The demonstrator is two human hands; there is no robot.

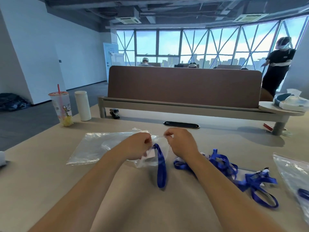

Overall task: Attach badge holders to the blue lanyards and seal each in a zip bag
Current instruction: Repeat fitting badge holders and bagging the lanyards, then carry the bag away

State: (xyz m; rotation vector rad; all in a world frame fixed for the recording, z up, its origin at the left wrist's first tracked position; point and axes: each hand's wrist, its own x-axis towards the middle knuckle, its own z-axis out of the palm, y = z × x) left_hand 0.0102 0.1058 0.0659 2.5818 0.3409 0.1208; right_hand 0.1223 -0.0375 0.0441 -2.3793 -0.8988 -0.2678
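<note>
Now, in the head view, a small zip bag is held just above the table by both hands. Its upper edge is pinched by the left hand at one side and by the right hand at the other, the fingers of each being curled together on the thin plastic. A badge holder with a white card is seen inside this bag, and a blue lanyard hangs out of it towards the person, its loop lying on the table. Whether the mouth of the bag is closed cannot be told. To the right of the zip bag, near it, a heap of blue lanyards is spread. To the left of the zip bag, partly under it, a larger clear plastic bag is laid flat. Far to the left behind the zip bag a drink cup and a white bottle are placed, and straight behind it a brown divider is standing.
</note>
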